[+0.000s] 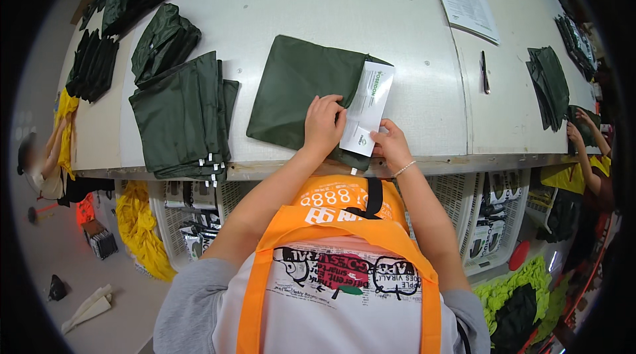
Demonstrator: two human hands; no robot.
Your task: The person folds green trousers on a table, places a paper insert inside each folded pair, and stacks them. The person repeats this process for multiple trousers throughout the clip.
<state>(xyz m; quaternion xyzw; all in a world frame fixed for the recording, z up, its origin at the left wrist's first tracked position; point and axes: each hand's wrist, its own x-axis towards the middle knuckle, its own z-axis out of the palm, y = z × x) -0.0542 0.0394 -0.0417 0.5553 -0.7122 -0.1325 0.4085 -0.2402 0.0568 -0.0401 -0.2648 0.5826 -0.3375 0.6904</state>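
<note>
The left hand lies palm down on a folded dark green fabric piece, which rests on the white worktable near its front edge. The fingers are bent and press on the cloth, and their tips touch the left edge of a white paper card. This card is long and narrow, with some green print, and it lies tilted across the right side of the green piece. The right hand is at the lower end of the card, just beside the table edge; it seems to pinch the lower corner of the card between thumb and fingers, but the grip is partly hidden, so I cannot tell for sure. A thin bracelet is on the right wrist.

To the left of the green piece there is a stack of folded green pieces with small white tags at the front edge. More dark green bundles lie further back and to the left. On the right part of the table lie a black pen, printed paper sheets and another green pile.

Under the table stand white plastic baskets. Yellow cloth hangs at the lower left. Another person's hand reaches to the table at the right side.
</note>
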